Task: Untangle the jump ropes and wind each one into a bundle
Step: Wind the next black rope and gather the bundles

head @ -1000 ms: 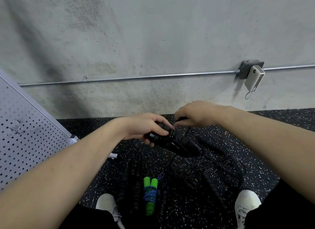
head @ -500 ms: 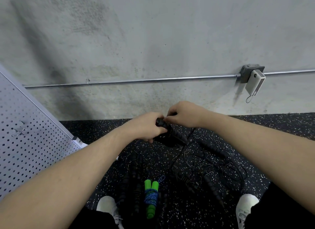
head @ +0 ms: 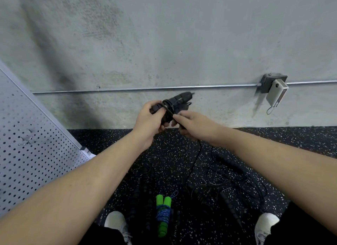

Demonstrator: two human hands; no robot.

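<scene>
Handles (head: 175,103) of the black rope, gripped in my left hand (head: 148,119), slant up-right toward the wall pipe (head: 145,89), while my right hand (head: 191,125) just beside pinches the cord (head: 197,153) trailing to the floor.

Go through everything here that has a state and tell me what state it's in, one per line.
Black handles: held together, cord partly wound round them.
Left hand: grips the handles.
Right hand: pinches the cord, pulling it taut.
Green-handled rope: bundled, lying on the floor.
Black ropes on floor: loose, tangled.
</scene>
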